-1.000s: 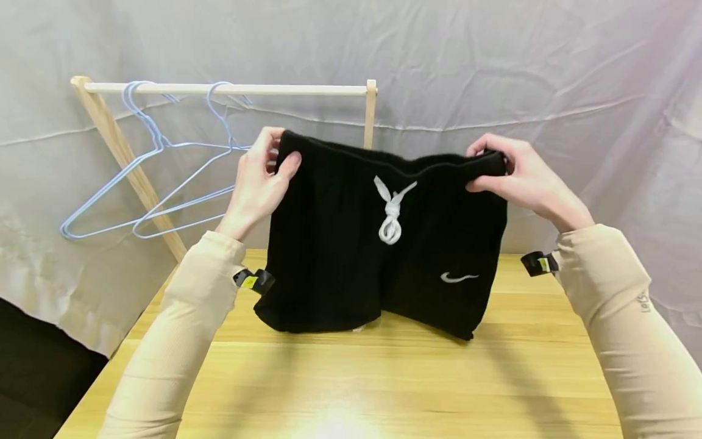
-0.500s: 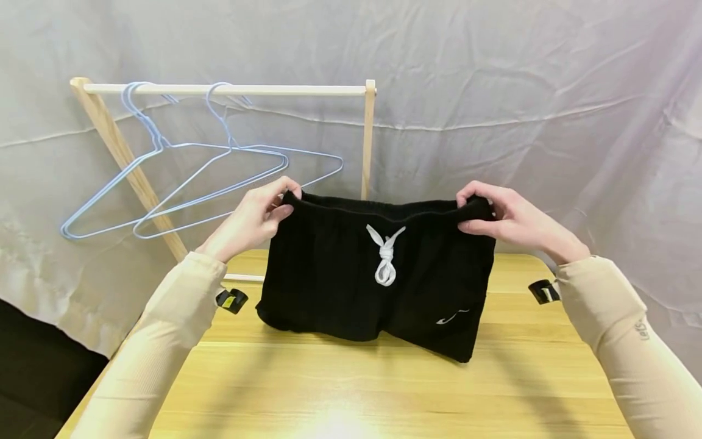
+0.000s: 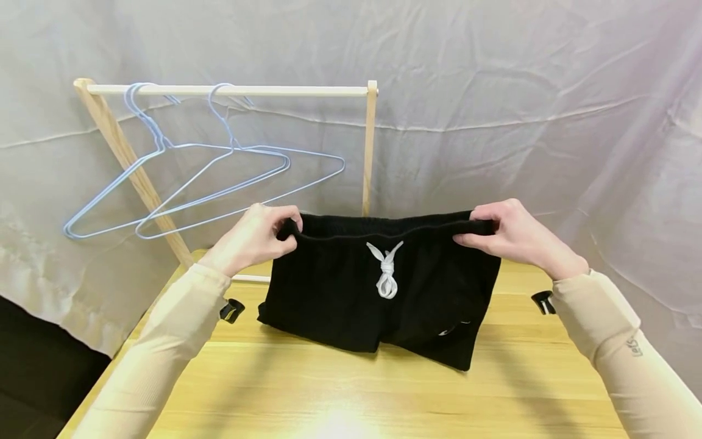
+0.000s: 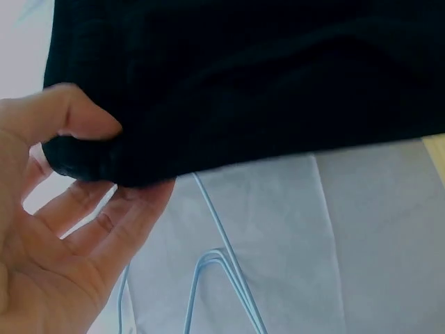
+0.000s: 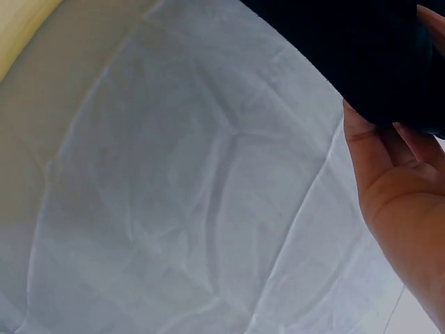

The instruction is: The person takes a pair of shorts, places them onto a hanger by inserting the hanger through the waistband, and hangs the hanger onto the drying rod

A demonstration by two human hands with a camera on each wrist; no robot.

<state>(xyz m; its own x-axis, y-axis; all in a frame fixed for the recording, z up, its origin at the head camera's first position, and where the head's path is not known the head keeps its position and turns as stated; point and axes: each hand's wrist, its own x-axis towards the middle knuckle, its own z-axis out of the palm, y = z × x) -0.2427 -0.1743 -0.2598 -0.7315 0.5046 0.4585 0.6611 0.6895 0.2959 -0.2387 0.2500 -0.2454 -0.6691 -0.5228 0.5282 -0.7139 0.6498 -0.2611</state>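
Note:
Black shorts with a white drawstring tied at the front are stretched between both hands over the table. My left hand pinches one end of the waistband, thumb at the front and fingers behind. At the opposite end, my right hand grips the waistband the same way. The waist opening gapes a little toward the head camera. A white logo on one leg is partly folded out of sight. In the left wrist view, the thumb of the left hand presses the black cloth. The right wrist view shows the right hand holding the other corner.
Behind and to the left stands a rack with a white rail and wooden posts. Several blue wire hangers hang from it. A wooden table lies below, with a grey cloth backdrop behind.
Both hands have lowered the waistband toward the table, and the waist opening shows more. The legs of the shorts have bent, hiding part of the logo. The grip is kept on both sides.

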